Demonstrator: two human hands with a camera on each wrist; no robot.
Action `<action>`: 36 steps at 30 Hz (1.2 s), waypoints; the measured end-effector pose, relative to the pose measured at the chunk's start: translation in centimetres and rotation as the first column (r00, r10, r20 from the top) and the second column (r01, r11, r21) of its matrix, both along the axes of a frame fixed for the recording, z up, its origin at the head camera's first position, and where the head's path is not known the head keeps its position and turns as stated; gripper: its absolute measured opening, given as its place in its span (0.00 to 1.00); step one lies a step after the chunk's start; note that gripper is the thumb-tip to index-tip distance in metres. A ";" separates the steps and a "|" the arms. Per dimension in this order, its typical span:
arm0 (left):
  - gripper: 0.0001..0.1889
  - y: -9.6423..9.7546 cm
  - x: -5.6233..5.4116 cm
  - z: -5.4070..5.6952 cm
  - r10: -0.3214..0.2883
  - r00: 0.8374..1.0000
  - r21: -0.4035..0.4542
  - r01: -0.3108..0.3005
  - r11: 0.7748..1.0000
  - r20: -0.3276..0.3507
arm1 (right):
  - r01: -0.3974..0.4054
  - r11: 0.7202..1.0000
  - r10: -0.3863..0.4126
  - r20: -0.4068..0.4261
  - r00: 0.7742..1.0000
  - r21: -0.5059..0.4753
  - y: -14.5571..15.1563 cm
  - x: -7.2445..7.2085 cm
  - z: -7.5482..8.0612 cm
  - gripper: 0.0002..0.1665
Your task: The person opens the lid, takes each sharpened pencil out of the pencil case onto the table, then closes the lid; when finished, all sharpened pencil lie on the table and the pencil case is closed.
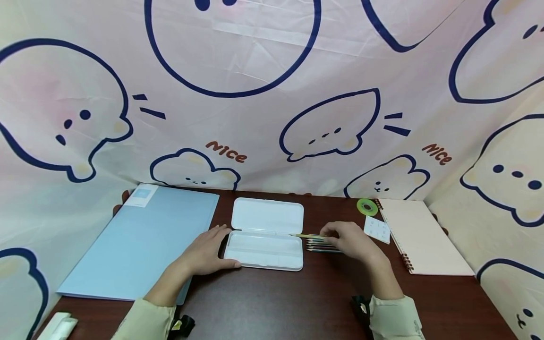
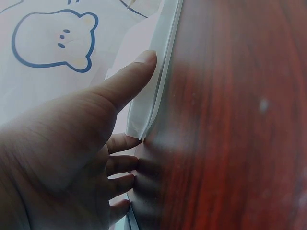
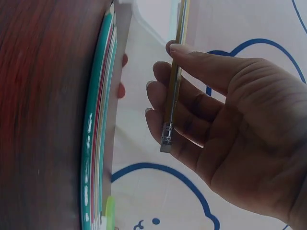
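Observation:
An open white pencil case [image 1: 263, 250] lies on the table, its lid [image 1: 267, 215] folded back. My left hand [image 1: 208, 250] holds the case's left end, thumb along the front edge and fingers at the left side, as the left wrist view confirms. My right hand [image 1: 350, 240] pinches a yellowish striped pencil [image 3: 173, 91] between thumb and fingers; its eraser end points toward the palm side. In the head view, that pencil's tip reaches the case's right edge. Below this hand, several pencils [image 1: 320, 247] lie side by side, some with green barrels, right of the case.
A large light-blue folder [image 1: 144, 241] lies at the left. To the right are a spiral notebook [image 1: 425, 236], a green tape roll [image 1: 367, 207] and a small white card [image 1: 377, 229]. A white object [image 1: 58, 326] sits at the front-left corner. Printed cloth hangs behind the table.

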State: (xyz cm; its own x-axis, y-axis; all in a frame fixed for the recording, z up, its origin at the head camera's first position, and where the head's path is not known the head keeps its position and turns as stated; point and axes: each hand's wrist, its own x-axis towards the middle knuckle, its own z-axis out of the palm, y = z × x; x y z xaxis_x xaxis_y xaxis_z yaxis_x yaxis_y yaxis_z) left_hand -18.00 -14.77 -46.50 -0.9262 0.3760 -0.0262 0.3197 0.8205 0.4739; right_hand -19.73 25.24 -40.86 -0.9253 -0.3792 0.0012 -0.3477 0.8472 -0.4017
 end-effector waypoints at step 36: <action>0.53 0.1 0.0 0.2 -0.002 1.000 -0.002 0.002 1.000 0.002 | 0.093 0.993 -0.096 0.039 0.995 0.066 5.3 1.2 -1.9 0.10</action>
